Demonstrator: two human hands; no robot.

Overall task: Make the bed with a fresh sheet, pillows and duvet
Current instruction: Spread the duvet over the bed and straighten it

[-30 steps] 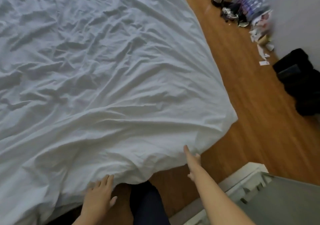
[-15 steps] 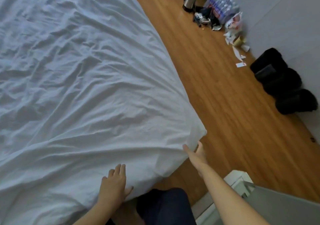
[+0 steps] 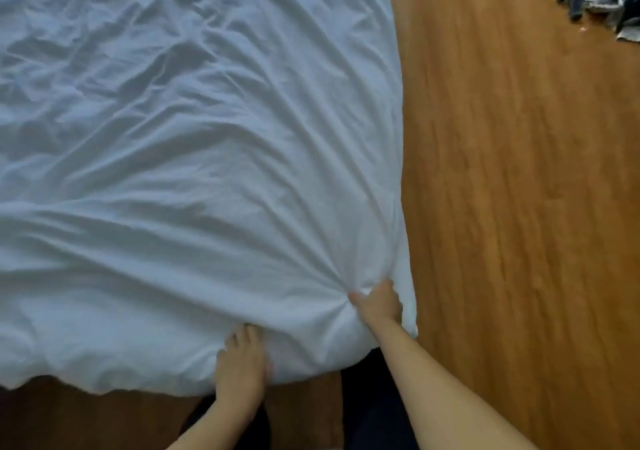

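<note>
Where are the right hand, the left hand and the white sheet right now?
right hand [image 3: 379, 305], head view: back of the hand, bunching the sheet at the corner.
left hand [image 3: 240, 368], head view: back of the hand, at the sheet's near edge.
white sheet [image 3: 194, 158], head view: wrinkled middle.

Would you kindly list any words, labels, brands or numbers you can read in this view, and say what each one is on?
None can be read.
White sheet: plain, no print or tag showing.
Clutter on the floor at top right: too blurred to tell whether it carries any text.
</note>
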